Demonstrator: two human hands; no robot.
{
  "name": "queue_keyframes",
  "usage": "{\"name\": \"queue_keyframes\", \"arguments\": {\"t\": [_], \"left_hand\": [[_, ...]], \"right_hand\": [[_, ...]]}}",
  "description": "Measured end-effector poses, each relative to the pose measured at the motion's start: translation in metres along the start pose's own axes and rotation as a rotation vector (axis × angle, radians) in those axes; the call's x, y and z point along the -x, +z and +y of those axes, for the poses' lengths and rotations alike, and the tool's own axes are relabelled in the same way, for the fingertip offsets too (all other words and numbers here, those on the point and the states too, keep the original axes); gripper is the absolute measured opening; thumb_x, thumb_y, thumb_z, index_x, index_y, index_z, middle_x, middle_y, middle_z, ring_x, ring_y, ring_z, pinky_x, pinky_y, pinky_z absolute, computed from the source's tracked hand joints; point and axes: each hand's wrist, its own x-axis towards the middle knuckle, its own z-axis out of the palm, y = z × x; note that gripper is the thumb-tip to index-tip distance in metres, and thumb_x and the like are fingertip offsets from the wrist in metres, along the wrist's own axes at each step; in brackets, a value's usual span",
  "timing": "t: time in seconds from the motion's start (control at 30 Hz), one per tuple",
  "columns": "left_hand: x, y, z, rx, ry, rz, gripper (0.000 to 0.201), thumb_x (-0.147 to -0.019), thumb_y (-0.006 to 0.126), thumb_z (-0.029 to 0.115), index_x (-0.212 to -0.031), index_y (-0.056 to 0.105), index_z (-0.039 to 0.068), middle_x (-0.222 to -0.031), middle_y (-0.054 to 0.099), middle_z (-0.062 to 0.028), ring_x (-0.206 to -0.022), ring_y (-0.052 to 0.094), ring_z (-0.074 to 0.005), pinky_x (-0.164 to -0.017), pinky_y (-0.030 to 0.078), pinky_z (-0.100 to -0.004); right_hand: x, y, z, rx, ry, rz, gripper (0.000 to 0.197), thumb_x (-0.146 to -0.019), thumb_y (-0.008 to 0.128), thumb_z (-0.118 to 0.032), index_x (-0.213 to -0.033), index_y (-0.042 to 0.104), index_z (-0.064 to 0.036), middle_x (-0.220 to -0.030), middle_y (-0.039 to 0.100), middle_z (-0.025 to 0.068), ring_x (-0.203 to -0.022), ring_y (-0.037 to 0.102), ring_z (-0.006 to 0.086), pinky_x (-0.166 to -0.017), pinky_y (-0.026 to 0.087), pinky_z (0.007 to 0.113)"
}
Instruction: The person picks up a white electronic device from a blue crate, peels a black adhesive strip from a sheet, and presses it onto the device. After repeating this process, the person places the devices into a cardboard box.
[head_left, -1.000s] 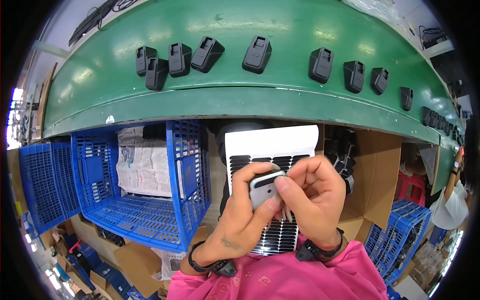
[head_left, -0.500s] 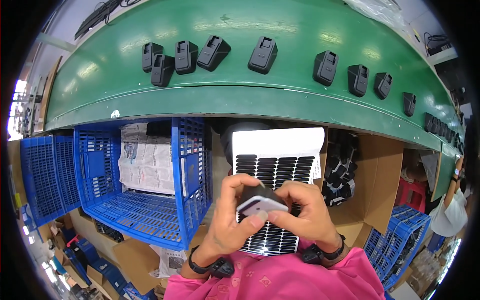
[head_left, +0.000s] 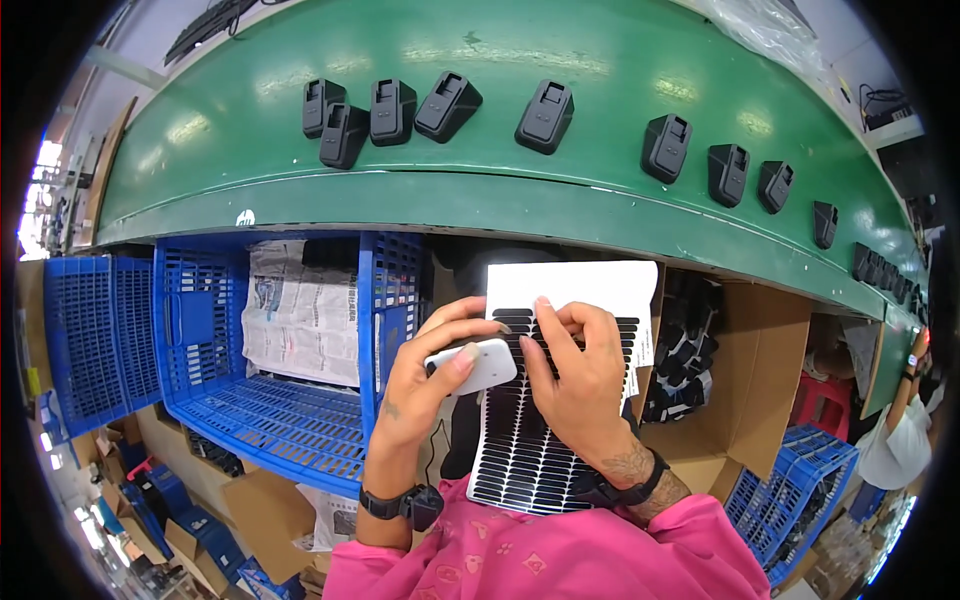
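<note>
My left hand [head_left: 425, 375] grips a small rounded device with a pale grey-white flat face [head_left: 488, 366], the thumb pressed on that face. Much of its body is hidden by my fingers. Below lies a white sheet [head_left: 570, 280] covered with rows of narrow black oblong stickers, across my lap. My right hand [head_left: 588, 385] is over the upper part of this sheet. Its index finger reaches the top sticker row, and the thumb is held apart from it. Whether a sticker is on a fingertip is too small to tell.
Black wedge-shaped plastic units [head_left: 545, 118] stand spread along the green bench [head_left: 450, 205]. A blue crate [head_left: 265, 425] lined with newspaper sits at left. At right, a cardboard box [head_left: 765, 350] holds black parts; another blue crate [head_left: 795, 480] stands beyond. A person's arm [head_left: 905, 385] shows far right.
Both hands held the device together; now my left hand alone has it, farther left. My right hand has let go and moved up to the sheet's top sticker row.
</note>
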Motion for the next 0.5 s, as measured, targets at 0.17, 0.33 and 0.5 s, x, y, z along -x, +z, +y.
{"name": "queue_keyframes", "arguments": {"t": [0.17, 0.33, 0.5], "left_hand": [[-0.01, 0.003, -0.007, 0.041, 0.02, 0.001, 0.039, -0.087, 0.056, 0.023, -0.115, 0.062, -0.004, -0.121, 0.055, -0.0154, -0.115, 0.052, -0.0229, -0.098, 0.04, -0.0329], [-0.007, 0.003, -0.011, 0.111, 0.0, -0.002, 0.041, -0.088, 0.056, 0.024, -0.117, 0.061, -0.004, -0.124, 0.054, -0.015, -0.114, 0.053, -0.0227, -0.096, 0.042, -0.033], [0.001, 0.015, -0.01, 0.409, -0.096, 0.11, 0.051, -0.088, 0.057, 0.035, -0.119, 0.053, -0.006, -0.13, 0.049, -0.0174, -0.106, 0.057, -0.0231, -0.082, 0.051, -0.0337]], "right_hand": [[0.001, 0.009, 0.004, 0.063, 0.004, 0.056, 0.037, -0.072, 0.073, -0.001, -0.108, 0.064, 0.0008, -0.092, 0.052, 0.0094, -0.079, 0.051, 0.023, -0.065, 0.043, 0.033], [0.001, 0.017, 0.008, 0.029, -0.024, 0.102, 0.027, -0.072, 0.073, -0.001, -0.098, 0.066, 0.0004, -0.086, 0.054, 0.0085, -0.078, 0.053, 0.0232, -0.065, 0.043, 0.034], [-0.001, 0.014, 0.004, -0.073, 0.079, 0.113, 0.016, -0.074, 0.071, 0.0, -0.086, 0.062, -0.0006, -0.086, 0.055, 0.0099, -0.08, 0.054, 0.0252, -0.069, 0.043, 0.035]]}}
